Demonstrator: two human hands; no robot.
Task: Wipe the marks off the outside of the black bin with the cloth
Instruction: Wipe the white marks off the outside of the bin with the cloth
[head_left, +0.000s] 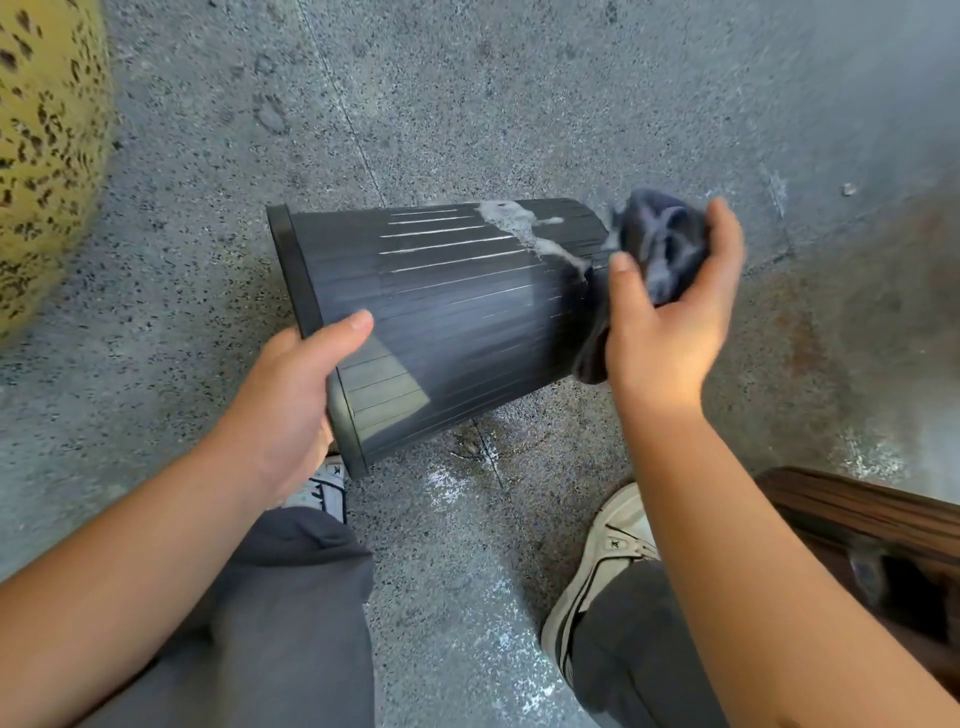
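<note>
fingers of the left hand (291, 384) clamp the rim of the ribbed black plastic bin (447, 317), tipped sideways above the speckled grey floor (467, 104). farther out, the right hand (670, 312) clutches a crumpled dark blue cloth (660, 244) by the bin's base, beside pale grey smears (524, 228).

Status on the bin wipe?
Left hand grips bin rim. Right hand holds cloth at base. White smear remains. Nothing blocking.
</note>
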